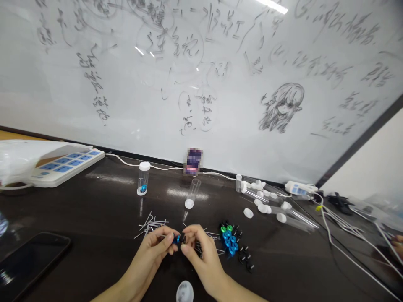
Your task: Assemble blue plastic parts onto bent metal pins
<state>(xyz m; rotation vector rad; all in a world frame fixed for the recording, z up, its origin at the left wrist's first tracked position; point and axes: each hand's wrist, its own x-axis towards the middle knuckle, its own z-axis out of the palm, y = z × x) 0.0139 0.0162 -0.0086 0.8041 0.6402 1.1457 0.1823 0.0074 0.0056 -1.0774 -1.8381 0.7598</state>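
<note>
In front of me, near the middle of the table, my left hand pinches a small blue ring-like piece between thumb and fingers. Facing it, my right hand is closed on a small black piece, close against the blue one. Fingers hide much of both pieces, so whether they are joined I cannot tell. Thin bent metal rods, like hex keys, lie behind and beneath the hands. Just right of my right hand sit several blue pieces, green pieces and black pieces with silver stems.
Behind the hands stand a capped clear tube with a blue piece inside and another clear tube. More tubes and white caps lie right. A white disc is nearest me; a phone and power strip are left.
</note>
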